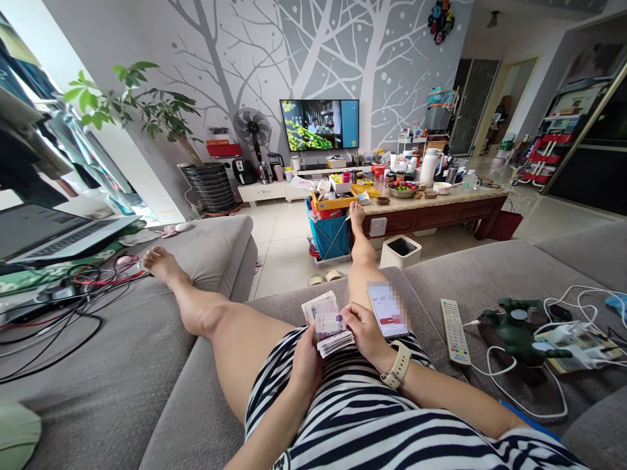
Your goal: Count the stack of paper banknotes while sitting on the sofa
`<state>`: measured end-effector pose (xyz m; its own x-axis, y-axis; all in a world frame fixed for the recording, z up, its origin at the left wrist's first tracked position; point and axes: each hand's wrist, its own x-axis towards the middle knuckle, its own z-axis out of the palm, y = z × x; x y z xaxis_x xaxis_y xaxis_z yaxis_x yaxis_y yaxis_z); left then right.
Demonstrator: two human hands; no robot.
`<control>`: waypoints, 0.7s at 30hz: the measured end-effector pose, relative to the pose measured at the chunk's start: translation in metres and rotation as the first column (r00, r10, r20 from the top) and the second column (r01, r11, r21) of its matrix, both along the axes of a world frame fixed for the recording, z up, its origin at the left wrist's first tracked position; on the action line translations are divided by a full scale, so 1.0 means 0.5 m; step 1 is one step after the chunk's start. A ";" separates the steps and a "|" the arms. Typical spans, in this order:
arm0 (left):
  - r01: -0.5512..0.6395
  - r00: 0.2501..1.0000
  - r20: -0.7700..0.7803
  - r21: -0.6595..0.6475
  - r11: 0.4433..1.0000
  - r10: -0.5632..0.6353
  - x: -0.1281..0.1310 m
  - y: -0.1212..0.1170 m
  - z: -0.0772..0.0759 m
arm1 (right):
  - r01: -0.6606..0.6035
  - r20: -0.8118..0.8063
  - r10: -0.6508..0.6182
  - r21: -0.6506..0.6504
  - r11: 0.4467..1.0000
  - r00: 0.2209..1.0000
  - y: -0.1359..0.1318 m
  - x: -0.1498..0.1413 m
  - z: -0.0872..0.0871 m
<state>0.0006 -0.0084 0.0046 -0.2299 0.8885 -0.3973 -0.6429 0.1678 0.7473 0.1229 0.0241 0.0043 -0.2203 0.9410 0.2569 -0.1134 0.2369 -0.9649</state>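
A stack of banknotes [327, 320] is held above my lap, pale with purple print, its near end folded over in layers. My left hand [307, 359] grips the stack from the left side, thumb along its edge. With fingers pinched together, my right hand [365, 331] holds the stack's right edge; a cream watch [399, 365] is on that wrist. Just right of this hand, a phone [386, 310] with a lit, partly blurred screen rests on my right thigh. My striped clothing [343, 418] lies beneath both hands.
On the grey sofa [441, 277] at right lie a remote control [455, 331], a dark green figure-shaped object [522, 329] and a power strip [580, 346] with white cables. A laptop [63, 235] and tangled cables [73, 297] are at left. Ahead are a cluttered table [441, 207] and a bin [401, 251].
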 end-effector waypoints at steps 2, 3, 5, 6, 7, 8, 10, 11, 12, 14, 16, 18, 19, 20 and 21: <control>0.015 1.000 0.008 0.016 1.000 -0.015 0.001 0.000 0.003 | -0.006 -0.005 0.007 0.007 1.000 1.000 0.000 0.000 0.000; 0.018 1.000 0.015 0.028 0.999 -0.018 0.001 0.000 0.004 | -0.019 -0.012 0.019 0.006 1.000 1.000 0.000 -0.001 0.000; 0.018 1.000 0.021 0.044 0.999 -0.019 0.001 0.000 0.003 | -0.052 -0.031 0.052 -0.007 0.999 0.998 0.001 -0.001 -0.001; 0.019 1.000 0.015 0.041 0.999 -0.019 0.000 0.000 0.001 | -0.064 -0.038 0.063 -0.016 0.998 0.997 0.002 -0.001 -0.001; 0.024 1.000 0.006 0.032 0.999 -0.024 -0.002 0.000 -0.002 | -0.065 -0.041 0.064 -0.024 0.998 0.997 0.003 -0.001 -0.002; 0.035 0.999 -0.003 0.022 0.999 -0.035 -0.004 0.000 -0.006 | -0.050 -0.039 0.049 -0.029 0.998 0.998 0.005 -0.001 -0.004; 0.055 0.998 -0.021 0.015 0.998 -0.055 -0.008 -0.001 -0.012 | 0.007 -0.032 -0.008 -0.035 0.999 0.999 0.008 -0.001 -0.007; 0.062 0.998 -0.027 0.019 0.998 -0.061 -0.009 -0.002 -0.014 | 0.040 -0.029 -0.041 -0.040 0.998 0.999 0.010 -0.001 -0.009; 0.068 0.997 -0.031 0.024 0.997 -0.067 -0.010 -0.003 -0.014 | 0.069 -0.026 -0.071 -0.047 0.996 0.997 0.011 -0.002 -0.010; 0.072 0.997 -0.038 0.022 0.997 -0.071 -0.010 -0.004 -0.012 | 0.105 -0.018 -0.107 -0.062 0.993 0.994 0.014 -0.002 -0.013; 0.060 0.998 -0.036 0.014 0.998 -0.059 -0.008 -0.005 -0.009 | 0.114 -0.001 -0.114 -0.066 0.991 0.993 0.017 -0.003 -0.015; 0.045 0.999 -0.027 0.016 0.999 -0.044 -0.006 -0.005 -0.006 | 0.104 0.025 -0.102 -0.061 0.993 0.994 0.018 -0.002 -0.017; 0.041 0.999 -0.021 0.021 0.999 -0.040 -0.005 -0.004 -0.006 | 0.099 0.039 -0.097 -0.057 0.993 0.995 0.019 -0.002 -0.018; 0.041 0.999 -0.015 0.026 0.999 -0.041 -0.005 -0.004 -0.006 | 0.096 0.052 -0.093 -0.052 0.994 0.994 0.020 -0.002 -0.018; 0.042 0.999 -0.012 0.027 0.999 -0.042 -0.005 -0.003 -0.007 | 0.096 0.061 -0.093 -0.048 0.994 0.994 0.020 -0.001 -0.019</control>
<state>-0.0017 -0.0100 0.0011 -0.1964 0.9079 -0.3703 -0.6269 0.1741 0.7594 0.1222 0.0341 -0.0053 -0.1430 0.9698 0.1978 -0.0358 0.1946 -0.9802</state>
